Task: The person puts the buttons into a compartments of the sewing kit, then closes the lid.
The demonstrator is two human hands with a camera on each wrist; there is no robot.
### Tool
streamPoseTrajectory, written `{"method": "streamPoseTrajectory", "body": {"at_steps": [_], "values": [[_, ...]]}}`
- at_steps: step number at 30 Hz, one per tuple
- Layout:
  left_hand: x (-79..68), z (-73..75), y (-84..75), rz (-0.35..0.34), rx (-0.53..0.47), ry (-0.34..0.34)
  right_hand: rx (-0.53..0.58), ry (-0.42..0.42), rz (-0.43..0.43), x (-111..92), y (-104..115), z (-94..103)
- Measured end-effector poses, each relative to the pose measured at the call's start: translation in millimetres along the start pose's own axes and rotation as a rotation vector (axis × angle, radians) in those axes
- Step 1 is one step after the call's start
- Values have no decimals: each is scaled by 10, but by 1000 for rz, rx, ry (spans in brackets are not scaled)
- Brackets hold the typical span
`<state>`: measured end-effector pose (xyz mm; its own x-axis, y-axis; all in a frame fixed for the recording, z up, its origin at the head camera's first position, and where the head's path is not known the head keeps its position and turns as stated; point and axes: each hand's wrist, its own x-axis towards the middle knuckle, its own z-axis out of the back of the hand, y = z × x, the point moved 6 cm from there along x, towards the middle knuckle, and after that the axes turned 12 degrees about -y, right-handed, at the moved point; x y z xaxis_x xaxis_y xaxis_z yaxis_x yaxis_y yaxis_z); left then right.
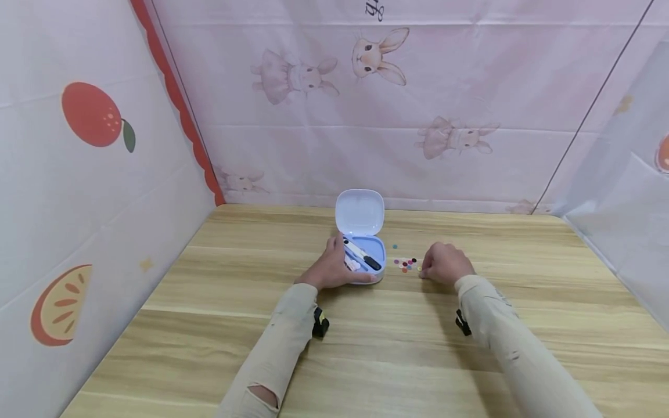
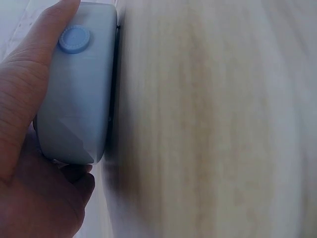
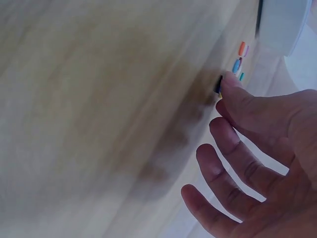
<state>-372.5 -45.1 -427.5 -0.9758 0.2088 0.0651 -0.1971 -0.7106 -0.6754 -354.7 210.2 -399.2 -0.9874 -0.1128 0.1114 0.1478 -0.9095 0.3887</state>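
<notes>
A small light-blue box point(image 1: 384, 261) stands on the table with its white lid point(image 1: 359, 212) up. It holds a long white tool with a black end point(image 1: 372, 263) and some small white pieces. My left hand point(image 1: 331, 268) grips the box from its left side, thumb along the front; the left wrist view shows the thumb beside a round blue catch point(image 2: 74, 38). To the right lie several small coloured buttons point(image 1: 405, 264). Beside them my right hand point(image 1: 446, 264) pinches a dark button point(image 3: 218, 84) at the tips of thumb and forefinger, its other fingers loosely bent.
The wood-grain table point(image 1: 387, 360) reaches back to a pink curtain point(image 1: 313, 162) with rabbit prints. White printed sheets hang at the left and right. One teal button point(image 1: 395, 247) lies apart, behind the other buttons.
</notes>
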Motion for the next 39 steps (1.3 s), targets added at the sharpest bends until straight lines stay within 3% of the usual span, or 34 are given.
{"method": "streamPoseTrajectory", "body": {"at_steps": [10,39], "values": [[-10,7,-3,4,-1,2,36,-8,18,-10,-12,23],[-22,13,-25,9,2,-5,-6,-18,-47,28,-109,-2]]}}
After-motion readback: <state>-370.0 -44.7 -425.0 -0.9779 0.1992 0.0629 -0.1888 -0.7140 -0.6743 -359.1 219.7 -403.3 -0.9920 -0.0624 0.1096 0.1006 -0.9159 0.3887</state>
